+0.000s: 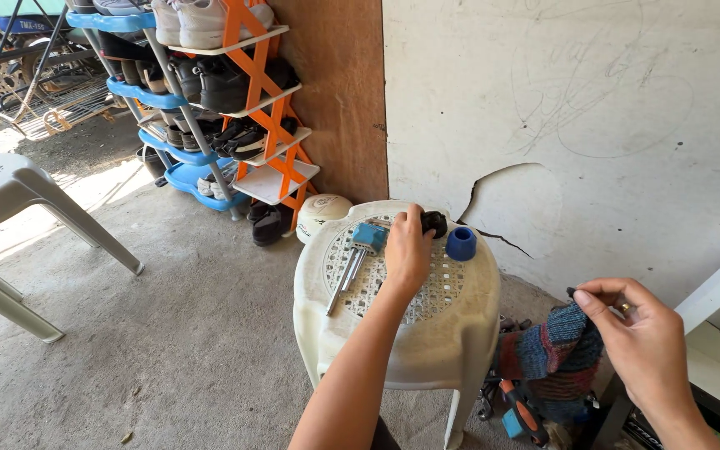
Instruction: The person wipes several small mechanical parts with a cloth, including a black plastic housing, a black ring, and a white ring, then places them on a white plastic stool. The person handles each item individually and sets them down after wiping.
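Note:
My left hand (406, 250) reaches over a cream plastic stool (452, 333) and closes its fingers on a small black object (436, 222) at the stool's far edge. Just left of that hand lies a metal tool with a blue handle block (368, 237) and steel rods (343, 279). A blue round cap (461, 243) stands to the hand's right. My right hand (639, 337) is off to the right, pinching a tiny dark piece (572, 292) between thumb and fingertips, above a striped knitted cloth (556, 346).
A shoe rack with orange and blue frames (235, 108) full of shoes stands at the back left. A grey plastic chair (10, 217) is at the far left. A cracked white wall (560, 125), a white ball (320, 212) and tools on the floor (518, 417) surround the stool.

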